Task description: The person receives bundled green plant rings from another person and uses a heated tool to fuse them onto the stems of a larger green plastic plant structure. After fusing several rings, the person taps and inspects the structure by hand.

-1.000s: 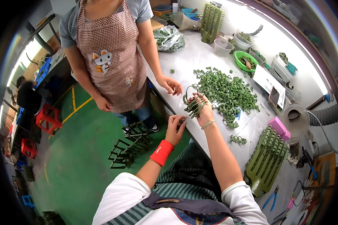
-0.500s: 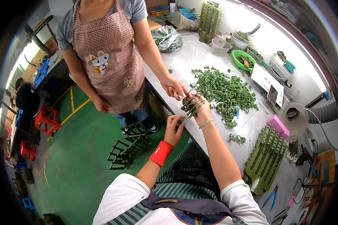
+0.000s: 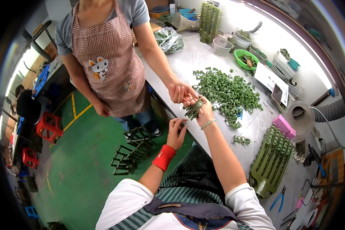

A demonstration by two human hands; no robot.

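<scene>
My right hand [image 3: 205, 111] is closed round a bundle of thin dark green hoops [image 3: 194, 109], just over the table's near edge. A green beaded bracelet circles that wrist. The co-worker's hand [image 3: 181, 93] reaches in from the far left, half-curled, its fingertips against or very near the hoops; contact is hard to make out. Below the bundle, my left hand [image 3: 176, 134] hangs beside the table edge, fingers loosely bent and thumb apart, with no object visible in it. A red wristband [image 3: 164, 157] covers the left wrist.
A heap of small green ring pieces [image 3: 228, 92] covers the table's middle. Nearer lie a green slotted rack [image 3: 271, 163], pink blocks [image 3: 282, 124] and blue-handled pliers [image 3: 278, 199]. A green bowl [image 3: 246, 59] stands farther back. Dark frames [image 3: 132, 151] stand on the green floor, left.
The hoops in my right hand have turned from showing their round openings to a narrower, edge-on bundle. The co-worker's fingers have opened more beside them. My left hand has barely moved.
</scene>
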